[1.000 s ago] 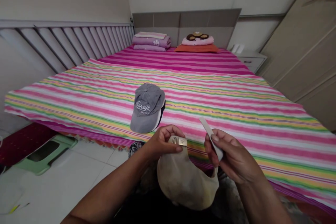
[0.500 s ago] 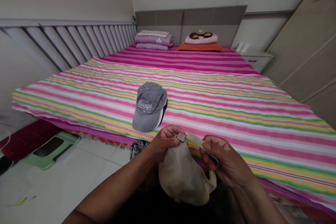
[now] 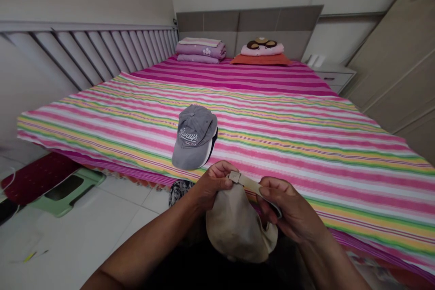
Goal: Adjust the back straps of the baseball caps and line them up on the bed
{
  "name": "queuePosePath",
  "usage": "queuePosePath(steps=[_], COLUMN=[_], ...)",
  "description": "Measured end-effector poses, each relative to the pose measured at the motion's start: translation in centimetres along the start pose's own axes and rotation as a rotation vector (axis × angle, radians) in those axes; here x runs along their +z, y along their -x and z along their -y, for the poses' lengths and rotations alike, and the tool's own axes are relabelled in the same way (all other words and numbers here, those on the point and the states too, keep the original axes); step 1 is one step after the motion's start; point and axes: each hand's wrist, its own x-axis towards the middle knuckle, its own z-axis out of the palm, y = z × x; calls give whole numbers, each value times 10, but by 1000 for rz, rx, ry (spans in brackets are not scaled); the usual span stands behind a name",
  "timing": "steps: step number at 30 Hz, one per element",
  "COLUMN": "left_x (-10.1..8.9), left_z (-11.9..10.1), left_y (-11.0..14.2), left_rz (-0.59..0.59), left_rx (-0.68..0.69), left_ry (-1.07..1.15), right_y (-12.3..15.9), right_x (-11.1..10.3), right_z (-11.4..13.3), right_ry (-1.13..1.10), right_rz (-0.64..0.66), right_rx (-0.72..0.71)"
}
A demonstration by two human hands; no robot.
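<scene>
A beige cap (image 3: 234, 226) hangs between my hands in front of the bed's near edge, its rear strap uppermost. My left hand (image 3: 217, 183) pinches the strap's metal buckle (image 3: 234, 176) between thumb and fingers. The loose strap (image 3: 250, 184) runs from the buckle to my right hand (image 3: 283, 204), whose thumb and fingers are closed on it. Beyond my left hand, a grey cap (image 3: 195, 136) with white lettering lies on the striped sheet (image 3: 288, 145), on top of at least one more cap with a pale brim edge.
Folded purple bedding (image 3: 200, 50) and an orange pillow (image 3: 260, 59) with pink bedding sit by the headboard (image 3: 220, 22). Left of the bed are a railing radiator (image 3: 112, 52) and a green stool (image 3: 71, 192) on the tiled floor. A nightstand (image 3: 335, 77) stands at the far right.
The strap's end has come up against the buckle, where a gap showed between them before. My right hand has shifted slightly left. The grey cap has stayed put.
</scene>
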Motion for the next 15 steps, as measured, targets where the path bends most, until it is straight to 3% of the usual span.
queuePosePath(steps=[15], left_x=[2], left_z=[-4], left_y=[2], left_rz=[-5], left_rx=[2], left_ry=[-22], right_y=[-1], right_x=[-6], right_z=[-2], right_ry=[161], right_rz=[22], right_rx=[-11])
